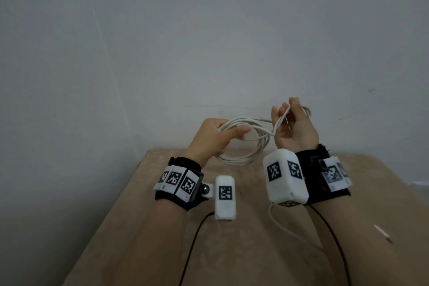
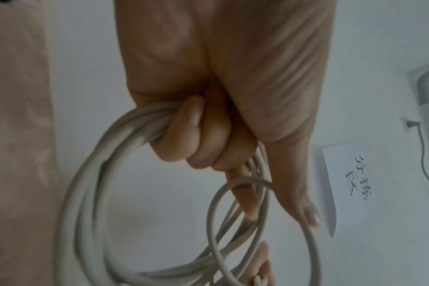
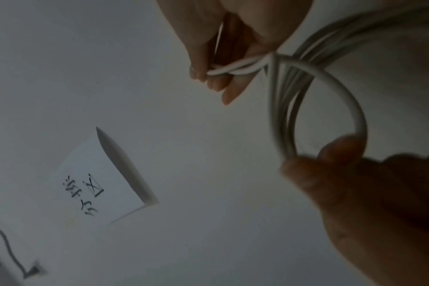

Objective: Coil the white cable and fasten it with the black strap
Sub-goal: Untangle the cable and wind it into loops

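The white cable is gathered into several loops that hang above the far edge of the table. My left hand grips the loops at their upper left, fingers curled round the bundle in the left wrist view. My right hand is raised to the right of the coil and pinches a few strands between thumb and fingers. In the right wrist view the left hand shows dark at the lower right, holding the coil. No black strap shows in any view.
A beige table lies below my forearms against a grey wall. A loose white cord runs over it under my right wrist, and a white plug end lies at the right. A paper note hangs on the wall.
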`<move>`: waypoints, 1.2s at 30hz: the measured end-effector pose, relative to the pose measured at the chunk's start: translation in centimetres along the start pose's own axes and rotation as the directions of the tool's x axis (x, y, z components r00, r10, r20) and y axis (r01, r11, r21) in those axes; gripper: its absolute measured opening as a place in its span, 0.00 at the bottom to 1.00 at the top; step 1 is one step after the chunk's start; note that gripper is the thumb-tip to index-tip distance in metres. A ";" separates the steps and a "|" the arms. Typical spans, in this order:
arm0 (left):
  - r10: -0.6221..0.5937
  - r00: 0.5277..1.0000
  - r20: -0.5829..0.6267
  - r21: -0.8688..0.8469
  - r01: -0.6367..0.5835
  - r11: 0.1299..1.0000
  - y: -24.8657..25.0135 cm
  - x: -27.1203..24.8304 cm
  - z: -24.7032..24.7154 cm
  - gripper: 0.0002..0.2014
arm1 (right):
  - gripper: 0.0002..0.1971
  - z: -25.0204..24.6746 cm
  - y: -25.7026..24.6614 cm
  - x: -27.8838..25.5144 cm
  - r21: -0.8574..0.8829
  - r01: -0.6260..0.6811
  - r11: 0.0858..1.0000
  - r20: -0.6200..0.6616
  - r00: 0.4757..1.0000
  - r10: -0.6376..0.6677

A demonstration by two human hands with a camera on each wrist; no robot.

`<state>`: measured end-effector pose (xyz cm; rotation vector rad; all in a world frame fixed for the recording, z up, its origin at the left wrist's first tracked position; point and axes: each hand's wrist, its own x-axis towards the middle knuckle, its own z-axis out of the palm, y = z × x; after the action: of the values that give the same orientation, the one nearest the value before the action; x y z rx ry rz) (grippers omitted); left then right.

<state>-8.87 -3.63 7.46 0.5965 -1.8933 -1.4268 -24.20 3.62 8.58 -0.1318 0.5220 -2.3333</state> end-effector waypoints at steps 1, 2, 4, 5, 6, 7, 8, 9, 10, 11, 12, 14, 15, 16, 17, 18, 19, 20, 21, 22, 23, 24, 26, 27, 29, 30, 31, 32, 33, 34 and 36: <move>-0.011 0.999 -0.049 -0.048 0.008 0.999 0.0 0.1 0.0 0.20 | 0.08 -0.1 0.0 0.0 -0.057 -0.027 0.998 0.025 0.999 0.029; -0.036 0.994 -0.103 -0.104 0.025 0.994 -0.1 0.2 -0.1 0.20 | 0.08 -0.2 0.0 0.0 -0.115 -0.049 0.992 0.053 0.997 0.056; -0.104 0.976 -0.189 -0.198 0.066 0.978 -0.4 0.7 -0.4 0.20 | 0.08 -0.2 -0.2 -0.2 -0.194 -0.075 0.978 0.126 0.987 0.101; -0.134 0.967 -0.218 -0.231 0.083 0.969 -0.5 0.8 -0.5 0.20 | 0.09 0.0 -0.3 -0.2 -0.219 -0.082 0.972 0.163 0.979 0.119; -0.163 0.956 -0.243 -0.264 0.097 0.960 -0.6 1.0 -0.6 0.20 | 0.09 0.2 -0.5 -0.4 -0.245 -0.087 0.966 0.194 0.971 0.137; -0.195 0.944 -0.264 -0.302 0.111 0.947 -0.7 1.1 -0.8 0.20 | 0.09 0.4 -0.7 -0.6 -0.270 -0.091 0.958 0.220 0.963 0.153; -0.226 0.934 -0.277 -0.345 0.123 0.930 -0.7 1.2 -0.9 0.19 | 0.09 0.6 -0.9 -0.8 -0.286 -0.096 0.953 0.245 0.955 0.169; -0.256 0.924 -0.282 -0.389 0.134 0.912 -0.6 1.3 -1.1 0.18 | 0.09 0.8 -1.1 -1.1 -0.287 -0.104 0.952 0.268 0.945 0.184; -0.283 0.916 -0.284 -0.428 0.143 0.892 -0.5 1.4 -1.2 0.17 | 0.09 1.0 -1.3 -1.3 -0.274 -0.119 0.954 0.290 0.936 0.200; -0.304 0.909 -0.286 -0.458 0.149 0.876 -0.5 1.5 -1.3 0.16 | 0.10 1.1 -1.6 -1.5 -0.266 -0.131 0.955 0.315 0.925 0.214; -0.320 0.901 -0.293 -0.476 0.153 0.866 -0.4 1.5 -1.4 0.17 | 0.10 1.2 -1.9 -1.7 -0.272 -0.136 0.953 0.343 0.911 0.228; -0.340 0.893 -0.296 -0.488 0.165 0.857 -0.5 1.6 -1.6 0.19 | 0.10 1.4 -2.3 -2.1 -0.319 -0.117 0.940 0.405 0.880 0.247; -0.350 0.893 -0.284 -0.490 0.178 0.853 -0.6 1.5 -1.7 0.19 | 0.09 1.4 -2.5 -2.1 -0.354 -0.089 0.931 0.438 0.864 0.249; -0.360 0.895 -0.262 -0.493 0.197 0.848 -0.6 1.4 -1.8 0.19 | 0.08 1.4 -2.5 -2.2 -0.392 -0.049 0.919 0.472 0.846 0.246; -0.372 0.898 -0.237 -0.495 0.218 0.841 -0.6 1.3 -1.9 0.19 | 0.10 1.3 -2.5 -2.2 -0.435 0.000 0.901 0.510 0.825 0.246; -0.382 0.900 -0.210 -0.495 0.239 0.835 -0.5 1.2 -1.9 0.19 | 0.15 1.2 -2.4 -2.2 -0.474 0.049 0.879 0.549 0.797 0.251; -0.389 0.902 -0.188 -0.493 0.256 0.831 -0.4 1.2 -1.9 0.19 | 0.21 1.1 -2.3 -2.1 -0.501 0.090 0.861 0.583 0.770 0.259; -0.393 0.903 -0.172 -0.488 0.268 0.831 -0.4 1.2 -1.8 0.19 | 0.26 1.0 -2.1 -2.1 -0.517 0.120 0.847 0.609 0.747 0.266; -0.393 0.904 -0.169 -0.480 0.274 0.834 -0.3 1.2 -1.7 0.19 | 0.30 0.9 -1.8 -2.1 -0.531 0.147 0.834 0.628 0.729 0.271; -0.391 0.904 -0.174 -0.468 0.274 0.840 -0.3 1.2 -1.6 0.19 | 0.31 0.8 -1.6 -2.0 -0.546 0.178 0.819 0.642 0.717 0.272; -0.389 0.903 -0.183 -0.454 0.273 0.848 -0.3 1.2 -1.6 0.19 | 0.30 0.8 -1.4 -2.0 -0.563 0.211 0.799 0.648 0.713 0.268; -0.389 0.902 -0.190 -0.442 0.275 0.854 -0.4 1.2 -1.6 0.19 | 0.28 0.8 -1.2 -2.1 -0.579 0.244 0.778 0.645 0.720 0.255; -0.394 0.900 -0.187 -0.425 0.288 0.858 -0.5 1.2 -1.7 0.19 | 0.20 0.6 -1.0 -2.1 -0.613 0.307 0.728 0.624 0.754 0.208; -0.397 0.900 -0.178 -0.417 0.296 0.859 -0.5 1.2 -1.8 0.19 | 0.17 0.5 -0.9 -2.1 -0.628 0.335 0.703 0.610 0.772 0.177; -0.399 0.903 -0.157 -0.395 0.313 0.864 -0.6 1.1 -2.1 0.17 | 0.11 0.3 -0.8 -2.2 -0.648 0.375 0.663 0.590 0.798 0.124; -0.396 0.906 -0.148 -0.386 0.316 0.867 -0.6 1.0 -2.3 0.15 | 0.09 0.3 -0.7 -2.2 -0.660 0.391 0.642 0.581 0.807 0.106; -0.391 0.909 -0.143 -0.385 0.313 0.868 -0.6 1.0 -2.4 0.13 | 0.07 0.3 -0.7 -2.3 -0.675 0.402 0.619 0.570 0.816 0.091; -0.388 0.910 -0.144 -0.395 0.306 0.866 -0.7 0.9 -2.6 0.11 | 0.06 0.3 -0.7 -2.4 -0.691 0.406 0.599 0.557 0.827 0.082; -0.390 0.908 -0.152 -0.411 0.301 0.861 -0.7 0.9 -2.8 0.10 | 0.05 0.3 -0.7 -2.4 -0.707 0.403 0.581 0.540 0.839 0.075; -0.397 0.903 -0.163 -0.429 0.298 0.853 -0.8 0.9 -3.0 0.10 | 0.04 0.4 -0.8 -2.4 -0.720 0.388 0.575 0.519 0.851 0.076; -0.421 0.891 -0.166 -0.475 0.302 0.827 -0.7 0.9 -3.3 0.10 | 0.02 0.5 -1.0 -2.3 -0.725 0.350 0.594 0.487 0.869 0.082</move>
<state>-7.02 -6.61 7.60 0.9067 -1.2253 -1.8422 -23.03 5.73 9.61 -1.1932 1.3055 -1.9006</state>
